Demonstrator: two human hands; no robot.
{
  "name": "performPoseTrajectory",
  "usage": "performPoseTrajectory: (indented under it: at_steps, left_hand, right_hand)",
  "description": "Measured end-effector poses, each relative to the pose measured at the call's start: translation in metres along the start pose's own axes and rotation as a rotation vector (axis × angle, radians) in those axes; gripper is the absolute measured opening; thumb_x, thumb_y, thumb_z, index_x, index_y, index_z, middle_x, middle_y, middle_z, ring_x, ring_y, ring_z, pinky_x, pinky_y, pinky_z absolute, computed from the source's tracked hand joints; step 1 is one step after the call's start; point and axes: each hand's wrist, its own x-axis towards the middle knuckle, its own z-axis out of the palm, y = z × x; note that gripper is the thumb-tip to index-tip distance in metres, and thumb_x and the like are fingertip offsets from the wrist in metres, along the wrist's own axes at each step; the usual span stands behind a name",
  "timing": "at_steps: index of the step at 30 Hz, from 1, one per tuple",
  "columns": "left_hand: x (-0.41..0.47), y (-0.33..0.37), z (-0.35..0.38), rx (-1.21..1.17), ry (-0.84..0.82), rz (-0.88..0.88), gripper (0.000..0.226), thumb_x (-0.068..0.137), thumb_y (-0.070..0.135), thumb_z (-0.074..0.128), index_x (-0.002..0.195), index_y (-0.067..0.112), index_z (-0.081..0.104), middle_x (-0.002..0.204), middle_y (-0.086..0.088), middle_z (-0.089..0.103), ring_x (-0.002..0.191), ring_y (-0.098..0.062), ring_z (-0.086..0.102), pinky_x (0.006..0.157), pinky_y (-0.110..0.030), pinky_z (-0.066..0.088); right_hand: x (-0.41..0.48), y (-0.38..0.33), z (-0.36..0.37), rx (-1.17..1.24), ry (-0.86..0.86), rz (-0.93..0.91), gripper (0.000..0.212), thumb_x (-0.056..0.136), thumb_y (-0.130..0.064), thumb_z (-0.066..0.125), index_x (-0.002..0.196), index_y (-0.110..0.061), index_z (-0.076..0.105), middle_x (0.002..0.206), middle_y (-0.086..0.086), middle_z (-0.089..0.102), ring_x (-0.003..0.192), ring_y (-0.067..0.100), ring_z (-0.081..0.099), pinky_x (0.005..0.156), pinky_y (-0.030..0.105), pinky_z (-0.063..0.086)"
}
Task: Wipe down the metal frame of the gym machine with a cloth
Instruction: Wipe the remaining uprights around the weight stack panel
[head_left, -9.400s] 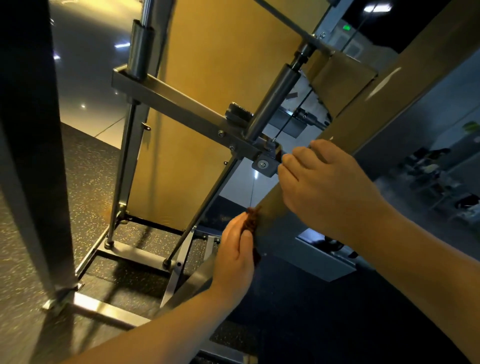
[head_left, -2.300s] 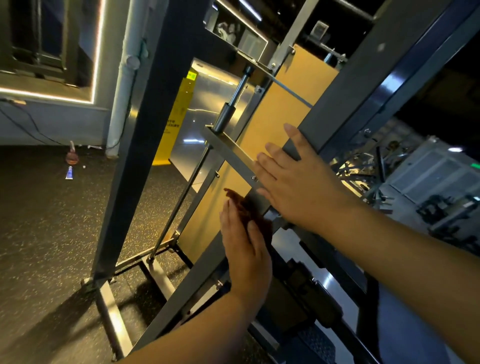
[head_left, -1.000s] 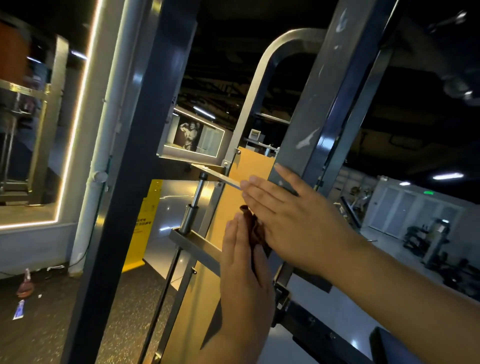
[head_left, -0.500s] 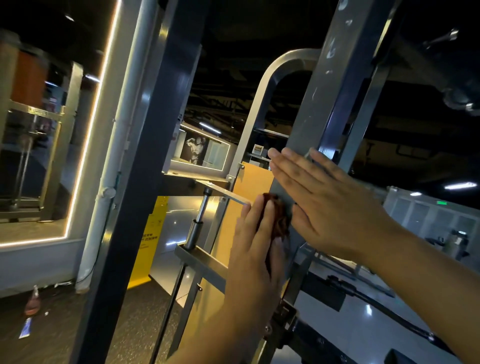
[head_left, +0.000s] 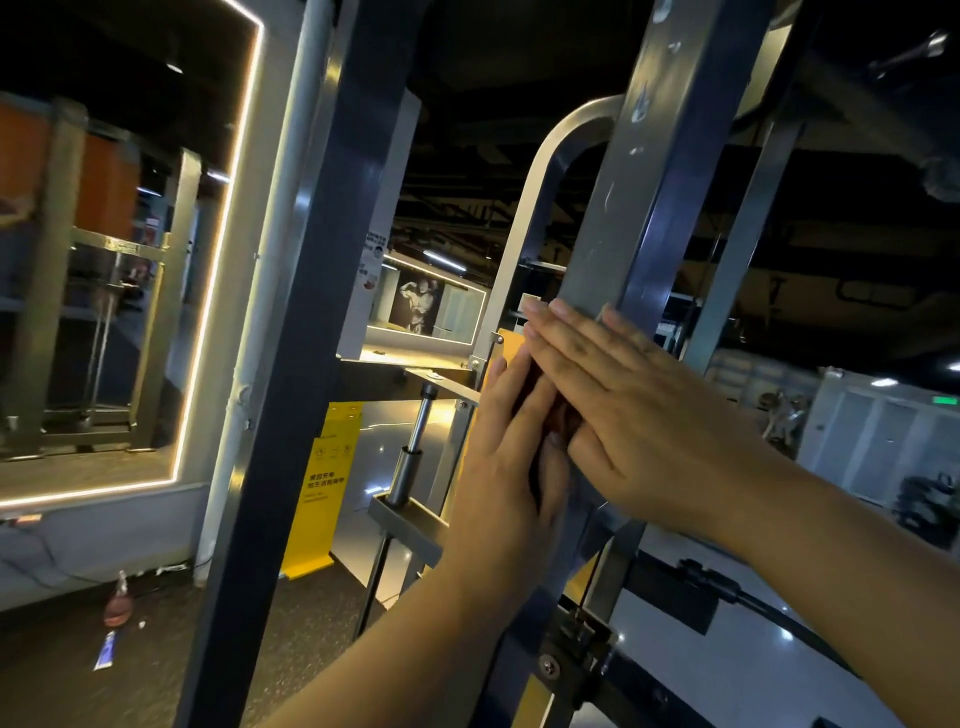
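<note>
Both forearms run off the lower edge. Left hand (head_left: 506, 457) and right hand (head_left: 644, 415) lie flat together, fingers straight, on the slanted grey frame post (head_left: 628, 208), nearly hiding the dark reddish cloth (head_left: 558, 418) pressed between them. Scuffed square tubing continues bare above them. Beyond, a yellow sign (head_left: 317, 493) stands on the glossy floor.

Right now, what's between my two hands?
The dark cloth, mostly hidden, pressed between the left hand and right hand against the frame post; head view.
</note>
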Motion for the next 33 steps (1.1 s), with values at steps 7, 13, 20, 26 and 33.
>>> performPoseTrajectory:
  at_steps: [7,13,20,26,33]
  left_hand:
    - [-0.075,-0.01,-0.006,0.024,-0.052,-0.05,0.056,0.105,0.021,0.045,0.16,0.025,0.034,0.172,0.003,0.02,0.16,-0.022,0.016,0.127,-0.038,0.023]
    - [0.0,0.002,-0.001,-0.057,-0.005,-0.029,0.059,0.105,0.007,0.053,0.16,0.014,0.033,0.171,-0.001,0.022,0.158,-0.019,0.021,0.126,-0.042,0.028]
    - [-0.067,-0.015,-0.009,0.005,-0.086,0.008,0.051,0.111,0.029,0.038,0.161,0.017,0.033,0.173,-0.005,0.017,0.16,-0.025,0.016,0.127,-0.041,0.027]
    - [-0.049,-0.021,-0.016,-0.046,-0.113,0.003,0.051,0.112,0.036,0.035,0.159,0.018,0.039,0.169,-0.009,0.012,0.158,-0.023,0.018,0.125,-0.029,0.027]
    - [-0.05,-0.028,-0.02,0.122,-0.102,0.095,0.051,0.096,0.029,0.055,0.146,0.021,0.058,0.153,-0.008,0.036,0.132,-0.022,0.039,0.108,-0.02,0.035]
  right_hand:
    - [-0.003,0.002,0.008,-0.003,0.056,-0.006,0.071,0.097,-0.031,0.029,0.163,-0.008,0.016,0.172,0.007,0.005,0.159,0.019,0.003,0.129,0.042,0.007]
    - [-0.001,-0.004,0.009,0.091,0.108,0.014,0.066,0.102,-0.034,0.024,0.163,-0.008,0.017,0.172,0.007,0.006,0.159,0.017,0.001,0.128,0.041,0.004]
    - [-0.001,-0.006,0.01,0.065,0.072,0.039,0.069,0.1,-0.032,0.026,0.163,-0.007,0.013,0.172,0.008,0.004,0.159,0.018,0.0,0.129,0.041,0.004]
    - [0.0,-0.008,0.012,0.0,0.046,0.105,0.065,0.102,-0.03,0.028,0.163,-0.009,0.015,0.172,0.007,0.006,0.159,0.017,0.001,0.129,0.04,0.003]
    - [-0.006,-0.063,0.026,0.237,0.156,0.388,0.062,0.106,-0.031,0.033,0.162,-0.011,0.015,0.172,0.002,0.007,0.159,0.017,0.0,0.128,0.037,0.002]
